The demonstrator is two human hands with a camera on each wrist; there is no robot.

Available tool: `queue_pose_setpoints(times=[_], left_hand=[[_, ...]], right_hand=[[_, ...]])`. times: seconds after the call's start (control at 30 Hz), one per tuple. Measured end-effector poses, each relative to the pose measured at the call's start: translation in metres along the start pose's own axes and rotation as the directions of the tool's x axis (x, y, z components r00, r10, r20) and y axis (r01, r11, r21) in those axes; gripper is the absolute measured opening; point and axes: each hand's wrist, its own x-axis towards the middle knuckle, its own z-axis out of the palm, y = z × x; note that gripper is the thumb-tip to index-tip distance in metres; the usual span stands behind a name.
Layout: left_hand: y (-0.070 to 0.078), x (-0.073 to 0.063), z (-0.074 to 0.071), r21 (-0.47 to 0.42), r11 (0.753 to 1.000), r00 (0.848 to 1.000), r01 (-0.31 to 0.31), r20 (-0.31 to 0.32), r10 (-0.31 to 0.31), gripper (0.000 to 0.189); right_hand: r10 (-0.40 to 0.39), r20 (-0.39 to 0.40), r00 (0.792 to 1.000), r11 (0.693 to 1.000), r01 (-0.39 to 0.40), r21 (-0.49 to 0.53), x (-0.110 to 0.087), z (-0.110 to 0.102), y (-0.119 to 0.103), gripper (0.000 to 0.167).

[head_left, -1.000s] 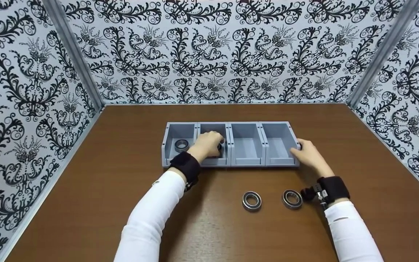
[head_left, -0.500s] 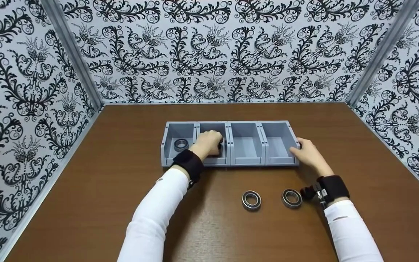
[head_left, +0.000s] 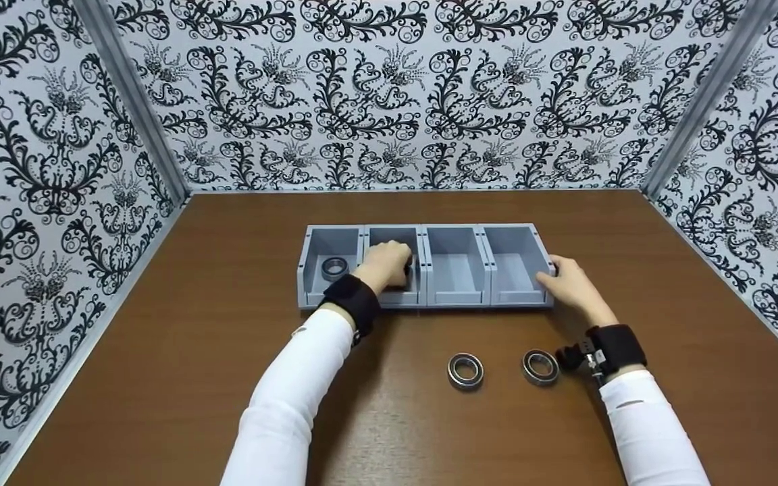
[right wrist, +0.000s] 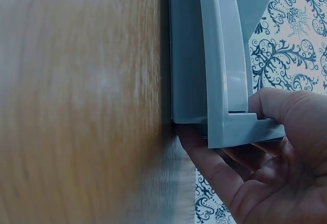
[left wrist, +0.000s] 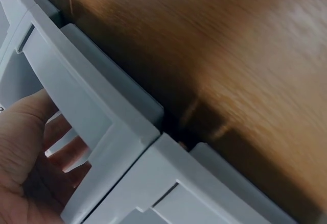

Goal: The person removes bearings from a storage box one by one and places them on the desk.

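Four joined grey storage bins stand in a row on the table. My left hand reaches down into the second bin from the left, fingers curled. A dark edge of a ball bearing shows at its fingertips; most of it is hidden by the hand. In the left wrist view that hand is partly covered by the bin's wall. My right hand grips the outer wall of the rightmost bin, thumb at the inside and fingers outside and under it, as the right wrist view shows of the bin.
One ball bearing lies in the leftmost bin. Two more lie flat on the brown table before the bins: a bearing in the middle and a bearing close to the right wrist camera. Patterned walls enclose the table.
My left hand has sunk slightly lower in the second bin, and less of the dark bearing shows. The left forearm has shifted slightly right. My right hand keeps its grip.
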Motion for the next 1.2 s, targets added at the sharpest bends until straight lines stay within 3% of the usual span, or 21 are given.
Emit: queue_pose_setpoints(times=[0.33,0.87,1.2], left_hand=[[0.0021,-0.0056,-0.0039,-0.012,1.000,1.000,-0.011,-0.020,0.011,0.016],[-0.0006,0.0030,-0.0003,-0.023,1.000,1.000,0.013,0.021,-0.013,0.019],[-0.0027,0.0033,0.0031,-0.021,1.000,1.000,-0.013,-0.020,0.013,0.014]], right_hand=[[-0.012,-0.001,1.000,1.000,0.012,0.006,0.0003,0.0004,-0.0006,0.039],[-0.014,-0.004,1.000,1.000,0.014,0.011,0.0002,0.0009,-0.0023,0.040],[-0.015,-0.005,1.000,1.000,0.015,0.004,0.0002,0.0011,0.0011,0.038]])
